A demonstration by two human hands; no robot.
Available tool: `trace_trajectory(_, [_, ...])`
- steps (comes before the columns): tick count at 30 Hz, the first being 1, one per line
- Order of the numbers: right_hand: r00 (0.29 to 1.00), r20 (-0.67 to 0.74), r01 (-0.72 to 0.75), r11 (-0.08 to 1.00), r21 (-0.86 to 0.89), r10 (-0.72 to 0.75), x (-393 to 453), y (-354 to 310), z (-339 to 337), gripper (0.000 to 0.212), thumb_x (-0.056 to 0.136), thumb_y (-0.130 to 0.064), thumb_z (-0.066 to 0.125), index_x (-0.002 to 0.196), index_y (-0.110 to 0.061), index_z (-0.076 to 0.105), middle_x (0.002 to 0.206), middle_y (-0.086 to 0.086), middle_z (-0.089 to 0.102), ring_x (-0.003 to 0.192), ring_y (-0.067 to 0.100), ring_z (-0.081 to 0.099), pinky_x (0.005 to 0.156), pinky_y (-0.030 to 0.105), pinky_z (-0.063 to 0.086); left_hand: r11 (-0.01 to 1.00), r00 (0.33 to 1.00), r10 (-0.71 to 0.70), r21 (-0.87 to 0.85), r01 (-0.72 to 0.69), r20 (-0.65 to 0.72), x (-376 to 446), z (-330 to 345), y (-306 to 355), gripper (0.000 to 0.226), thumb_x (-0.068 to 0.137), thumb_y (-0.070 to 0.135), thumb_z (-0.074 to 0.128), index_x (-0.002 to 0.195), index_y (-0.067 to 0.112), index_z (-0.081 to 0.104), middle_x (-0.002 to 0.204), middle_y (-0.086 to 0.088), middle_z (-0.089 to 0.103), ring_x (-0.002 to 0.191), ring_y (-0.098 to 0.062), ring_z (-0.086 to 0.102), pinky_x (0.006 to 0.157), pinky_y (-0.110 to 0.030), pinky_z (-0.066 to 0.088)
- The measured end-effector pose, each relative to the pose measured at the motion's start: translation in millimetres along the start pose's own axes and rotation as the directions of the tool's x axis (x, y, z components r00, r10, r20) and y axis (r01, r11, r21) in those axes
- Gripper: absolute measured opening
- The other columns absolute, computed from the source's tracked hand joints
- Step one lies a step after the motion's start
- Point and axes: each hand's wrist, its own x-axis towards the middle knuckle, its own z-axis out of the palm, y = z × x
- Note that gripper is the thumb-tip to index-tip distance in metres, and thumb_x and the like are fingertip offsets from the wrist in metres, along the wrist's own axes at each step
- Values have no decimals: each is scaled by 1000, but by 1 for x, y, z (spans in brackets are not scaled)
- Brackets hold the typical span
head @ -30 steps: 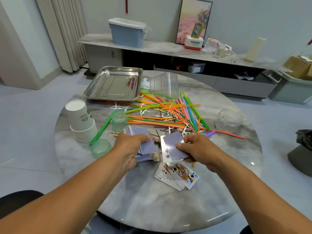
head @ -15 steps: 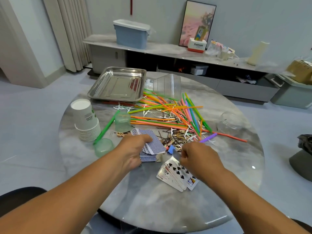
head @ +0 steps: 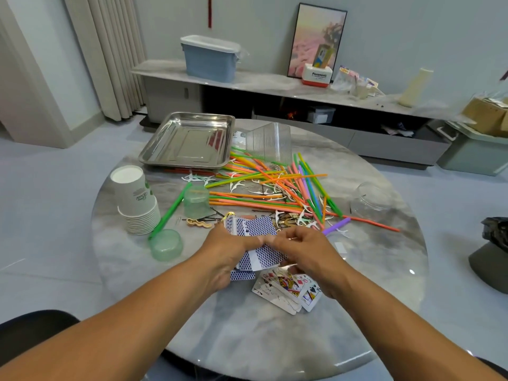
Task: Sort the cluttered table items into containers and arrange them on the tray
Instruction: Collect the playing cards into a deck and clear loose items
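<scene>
I am picking up the playing cards, the first bit of the sorting job

I am holding a fan of blue-backed cards (head: 251,228) in my left hand (head: 228,247), with the fingers curled round them, and my right hand (head: 305,250) is curling in beside it, touching the cards and pinching one into the bunch. More cards (head: 288,288) are lying face up on the desk (head: 275,339), right under my right hand. I think I am needing to scoop those up next and square the pack. The straws (head: 275,188) are sitting in a big messy pile past my hands, the paper cups (head: 136,200) are waiting stacked at the left, and the tray (head: 189,140) is sitting at the far side with nothing in it yet
</scene>
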Motion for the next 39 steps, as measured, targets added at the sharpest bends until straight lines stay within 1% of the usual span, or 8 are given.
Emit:
trace_trajectory(6, [978, -193, 102, 987, 122, -77, 1, 1, -2, 22, 91, -22, 76, 80, -11, 61, 79, 9, 73, 67, 15, 69, 56, 24, 55, 993, 998, -33, -110, 28, -45, 4, 0, 2, 34, 79, -3, 81, 107, 12, 70, 90, -16, 77, 78, -36, 76, 61, -53, 61])
trace_trajectory(9, [866, -322, 270, 899, -345, -383, 1, 3, 1, 21, 90, -24, 71, 75, -22, 56, 76, -4, 65, 67, 11, 60, 60, 35, 52, 989, 998, -36, -143, 29, -50, 4, 0, 2, 33, 80, -2, 80, 106, 16, 71, 92, -16, 77, 75, -34, 76, 56, -51, 60])
trace_trajectory(13, [785, -25, 448, 595, -667, -619, -9, 15, 22, 21, 94, -40, 64, 81, -27, 53, 95, -12, 57, 87, 8, 53, 73, 34, 46, 982, 999, -41, -185, 38, -14, 1, 1, 2, 24, 86, 4, 77, 107, 11, 71, 99, -21, 76, 77, -36, 74, 65, -55, 61])
trace_trajectory(17, [819, -26, 513, 752, -414, -573, -8, 14, 26, 26, 99, -37, 62, 80, -20, 62, 117, -12, 62, 107, 4, 56, 88, 31, 46, 979, 999, -39, -200, 44, 28, -4, 2, 6, 23, 92, 13, 72, 113, 5, 69, 100, -24, 75, 83, -41, 74, 73, -61, 59])
trace_trajectory(21, [947, -162, 274, 961, -41, -277, -5, 4, 16, 27, 81, -21, 85, 97, -25, 65, 100, -3, 72, 90, 17, 70, 76, 35, 58, 985, 994, -55, -156, 70, 99, -11, 2, 10, 31, 91, 20, 73, 118, 6, 66, 102, -23, 75, 90, -44, 73, 78, -66, 57])
trace_trajectory(26, [983, -137, 145, 967, 210, -118, 1, -2, 3, 52, 83, 1, 79, 121, -23, 54, 89, 6, 79, 75, 22, 77, 57, 28, 59, 979, 986, -135, -138, 148, 102, -13, 2, 9, 28, 94, 22, 70, 115, 4, 67, 99, -21, 76, 83, -39, 75, 73, -55, 61])
trace_trajectory(32, [991, -83, -124, 934, -334, 102, 10, 10, -29, 55, 84, -6, 80, 125, -32, 53, 105, 6, 69, 82, 22, 74, 73, 41, 64, 978, 989, -143, -155, 138, -23, 2, -9, 14, 18, 96, -6, 47, 103, -6, 63, 113, -25, 70, 86, -34, 69, 75, -47, 58])
trace_trajectory(39, [989, -128, -75, 492, -867, -75, 11, 28, -12, 48, 84, -32, 73, 130, -34, 58, 119, -3, 65, 102, 20, 64, 72, 33, 52, 991, 991, -126, -49, 124, -39, 3, -6, 7, 34, 87, -5, 72, 118, 1, 63, 99, -21, 74, 73, -32, 74, 51, -39, 58])
